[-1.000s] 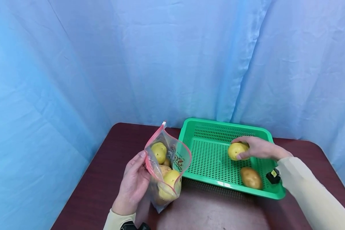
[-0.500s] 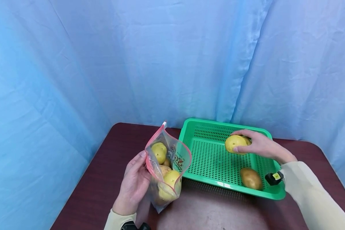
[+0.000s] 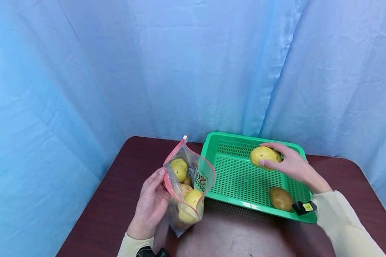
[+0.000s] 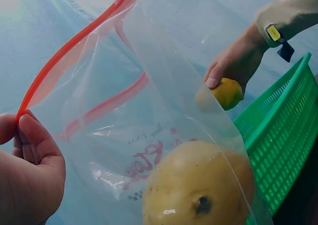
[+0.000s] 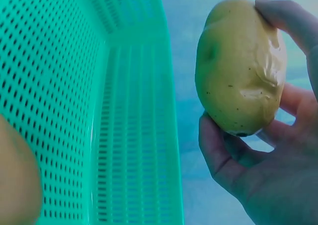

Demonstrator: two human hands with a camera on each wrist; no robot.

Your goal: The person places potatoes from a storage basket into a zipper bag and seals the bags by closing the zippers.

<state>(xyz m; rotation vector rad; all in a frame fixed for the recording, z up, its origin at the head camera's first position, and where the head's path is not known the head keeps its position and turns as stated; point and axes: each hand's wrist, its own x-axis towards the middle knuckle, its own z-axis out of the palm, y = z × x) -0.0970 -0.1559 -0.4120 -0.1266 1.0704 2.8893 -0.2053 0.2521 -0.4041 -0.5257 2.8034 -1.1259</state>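
Note:
Thumb and fingers of my left hand [image 3: 152,202] pinch the red-edged rim of a clear zip bag [image 3: 200,178], keeping its mouth spread. Several potatoes [image 3: 179,170] lie inside; through the plastic in the left wrist view, one large potato [image 4: 198,190] shows. Over the green basket [image 3: 231,201], my right hand [image 3: 294,162] grips a yellow potato [image 3: 264,157] between thumb and fingers. The right wrist view has this potato [image 5: 241,68] held beside the basket's wall [image 5: 141,130]. A browner potato [image 3: 281,198] rests in the basket's near right corner.
The basket stands on a dark red-brown table [image 3: 115,200], right of the bag and close to it. Light blue curtains [image 3: 193,71] hang behind the table and along its left side. A slider [image 3: 185,138] sits at the bag's top corner.
My right hand has lifted the yellow potato off the basket floor and shifted it slightly left. The left hand and bag have hardly moved.

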